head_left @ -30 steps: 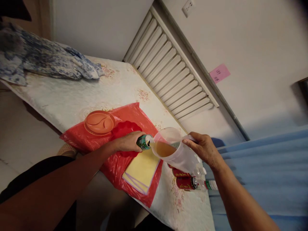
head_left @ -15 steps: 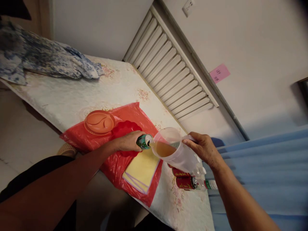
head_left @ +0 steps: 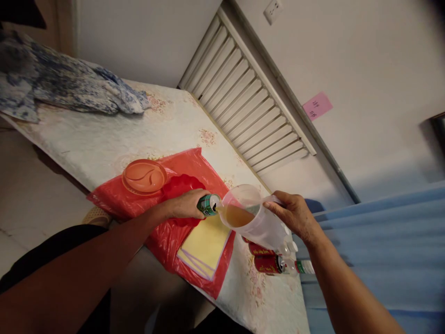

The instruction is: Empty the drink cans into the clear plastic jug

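My left hand (head_left: 187,204) is wrapped round a green drink can (head_left: 206,205), tilted with its opening at the rim of a clear plastic jug (head_left: 271,227). A thin yellowish stream runs from the can into the jug. Amber liquid (head_left: 239,216) lies in the jug, which is also tilted. My right hand (head_left: 292,213) grips the jug by its handle, thumb on top. Under the can are a red scalloped dish (head_left: 182,183) and folded yellow cloths (head_left: 205,248), both on a red plastic bag (head_left: 194,160).
An orange divided dish (head_left: 145,176) sits on the bag's left part. Red cans (head_left: 267,264) and clear bottles (head_left: 289,246) are beyond the jug at the table's right. Patterned cloth (head_left: 86,88) covers the far left. A radiator (head_left: 243,97) runs along the table's back edge.
Both hands hold almost the same position, and the stream keeps running from the can into the jug. Nothing else has visibly moved.
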Demonstrator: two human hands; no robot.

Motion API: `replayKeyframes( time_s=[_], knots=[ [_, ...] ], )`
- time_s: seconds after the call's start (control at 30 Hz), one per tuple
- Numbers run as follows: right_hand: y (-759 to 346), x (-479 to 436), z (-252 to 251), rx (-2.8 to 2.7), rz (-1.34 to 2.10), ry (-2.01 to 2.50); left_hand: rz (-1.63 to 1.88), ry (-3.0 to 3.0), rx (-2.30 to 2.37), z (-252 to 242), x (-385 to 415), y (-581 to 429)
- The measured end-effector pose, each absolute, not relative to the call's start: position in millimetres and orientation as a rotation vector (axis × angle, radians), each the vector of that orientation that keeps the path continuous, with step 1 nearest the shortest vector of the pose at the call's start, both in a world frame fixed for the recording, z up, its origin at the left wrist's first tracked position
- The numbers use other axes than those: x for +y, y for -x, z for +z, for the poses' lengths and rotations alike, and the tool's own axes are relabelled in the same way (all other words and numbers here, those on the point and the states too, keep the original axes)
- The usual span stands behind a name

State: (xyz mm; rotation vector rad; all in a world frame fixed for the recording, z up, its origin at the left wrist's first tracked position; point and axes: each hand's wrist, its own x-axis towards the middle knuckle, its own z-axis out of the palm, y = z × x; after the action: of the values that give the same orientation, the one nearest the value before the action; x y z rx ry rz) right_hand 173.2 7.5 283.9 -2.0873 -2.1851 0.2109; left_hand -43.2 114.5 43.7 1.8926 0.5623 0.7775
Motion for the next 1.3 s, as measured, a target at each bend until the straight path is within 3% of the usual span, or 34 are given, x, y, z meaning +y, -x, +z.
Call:
replayKeyframes(
  time_s=[0.93, 1.3],
  knots=[
    [-175.8, 6.4, 275.9, -2.176, 0.175, 2.068, 0.765, -1.908, 0.583, 45.1, 113.9, 43.4],
    [-218.2, -1.6, 247.2, -1.885, 0.349, 1.963, 0.767, -1.805, 0.607, 45.2, 113.3, 48.7]
  ],
)
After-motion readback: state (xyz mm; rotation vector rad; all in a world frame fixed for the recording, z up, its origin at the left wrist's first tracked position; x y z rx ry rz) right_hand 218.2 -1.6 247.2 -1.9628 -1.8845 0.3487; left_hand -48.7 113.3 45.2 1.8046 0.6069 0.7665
